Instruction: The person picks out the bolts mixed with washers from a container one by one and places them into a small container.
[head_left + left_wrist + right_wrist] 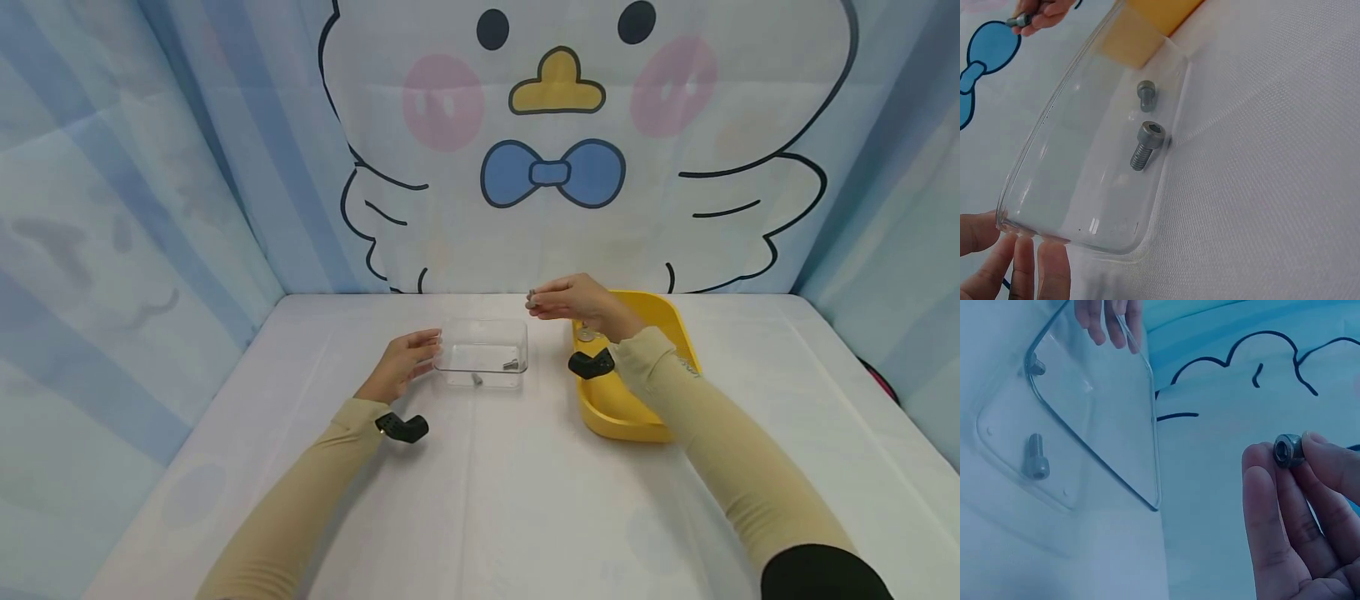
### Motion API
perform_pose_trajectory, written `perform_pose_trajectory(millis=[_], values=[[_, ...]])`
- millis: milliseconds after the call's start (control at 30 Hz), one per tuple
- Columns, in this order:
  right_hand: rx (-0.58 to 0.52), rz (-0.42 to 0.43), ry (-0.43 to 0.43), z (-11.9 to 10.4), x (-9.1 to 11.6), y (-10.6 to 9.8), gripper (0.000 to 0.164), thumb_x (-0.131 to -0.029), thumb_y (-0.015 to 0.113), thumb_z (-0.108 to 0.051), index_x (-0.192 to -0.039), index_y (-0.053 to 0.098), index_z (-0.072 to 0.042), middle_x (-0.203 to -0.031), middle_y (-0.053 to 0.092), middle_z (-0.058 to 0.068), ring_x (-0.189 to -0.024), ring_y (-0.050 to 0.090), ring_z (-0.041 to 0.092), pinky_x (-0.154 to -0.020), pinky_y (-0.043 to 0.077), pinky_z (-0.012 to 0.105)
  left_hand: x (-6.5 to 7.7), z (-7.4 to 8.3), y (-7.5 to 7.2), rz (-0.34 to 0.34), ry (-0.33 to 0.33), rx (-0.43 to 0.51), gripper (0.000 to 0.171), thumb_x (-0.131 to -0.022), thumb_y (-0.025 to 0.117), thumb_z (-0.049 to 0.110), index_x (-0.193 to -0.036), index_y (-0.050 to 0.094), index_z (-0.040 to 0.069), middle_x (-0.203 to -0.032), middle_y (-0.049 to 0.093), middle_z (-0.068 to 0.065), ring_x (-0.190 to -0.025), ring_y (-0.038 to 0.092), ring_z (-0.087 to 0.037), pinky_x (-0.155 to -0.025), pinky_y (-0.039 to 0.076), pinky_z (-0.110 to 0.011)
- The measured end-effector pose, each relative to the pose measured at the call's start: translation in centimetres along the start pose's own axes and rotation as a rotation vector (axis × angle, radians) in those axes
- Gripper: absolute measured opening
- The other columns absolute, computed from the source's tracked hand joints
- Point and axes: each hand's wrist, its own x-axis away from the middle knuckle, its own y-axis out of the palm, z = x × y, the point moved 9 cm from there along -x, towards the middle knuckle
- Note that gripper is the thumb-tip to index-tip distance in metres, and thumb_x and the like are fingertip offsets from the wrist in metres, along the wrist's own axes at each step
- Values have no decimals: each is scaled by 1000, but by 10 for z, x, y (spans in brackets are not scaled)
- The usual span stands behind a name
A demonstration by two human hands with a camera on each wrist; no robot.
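Observation:
My right hand (581,302) pinches a grey socket head screw (1289,450) between thumb and fingers, raised above the table near the tray's far left side. A clear plastic box (482,371) stands on the table to its left. Inside the box lie two similar metal screws, one nearer (1149,144) with its hex socket showing, the other (1146,95) further along. At the box's left end is my left hand (403,362), its fairly straight fingers (1054,265) touching the wall and the thumb close to the rim.
A yellow tray (626,429) stands right of the box, partly hidden under my right forearm. Inside it a small clear round item (588,334) shows near the left wall. White cloth covers the table, and printed curtains (555,250) rise behind and at both sides.

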Motion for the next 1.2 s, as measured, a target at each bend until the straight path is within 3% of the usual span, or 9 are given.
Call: perform_pose_trajectory(millis=[167, 400, 767, 1067, 1200], values=[[-3, -16, -16, -3, -5, 14, 38, -92, 58, -9, -125, 54, 9, -89, 71, -2, -85, 68, 11, -89, 54, 32, 1, 1, 0, 1, 0, 2, 45, -94, 54, 5, -138, 46, 8, -143, 44, -12, -130, 43, -25, -109, 39, -41], [-16, -19, -5, -6, -11, 30, 35, -91, 60, -7, -122, 56, 9, -87, 70, -1, -83, 68, 11, -100, 45, 44, 1, 0, -1, 18, -17, -2, 45, -94, 54, 5, -138, 47, 8, -141, 46, -11, -128, 45, -24, -109, 39, -41], [-6, -27, -2, 0, -26, 51, 34, -89, 61, -3, -120, 57, 11, -88, 70, 3, -77, 68, 10, -102, 44, 48, 0, 0, -1, 34, -25, 0, 43, -94, 55, 5, -136, 49, 9, -139, 48, -11, -126, 46, -24, -108, 40, -40], [86, -5, 37, 10, -32, 58, 31, -88, 63, -4, -116, 61, 10, -108, 68, 18, -89, 68, 20, -96, 50, 42, 1, 1, 0, 31, -26, -1, 43, -94, 54, 6, -136, 49, 9, -139, 48, -11, -127, 46, -24, -109, 39, -40], [128, 7, 45, 13, -35, 59, 29, -88, 64, -5, -114, 63, 8, -112, 67, 19, -83, 67, 15, -93, 52, 38, 1, 1, -1, 32, -23, -2, 43, -94, 54, 6, -136, 49, 9, -139, 48, -11, -126, 46, -24, -109, 40, -40]])
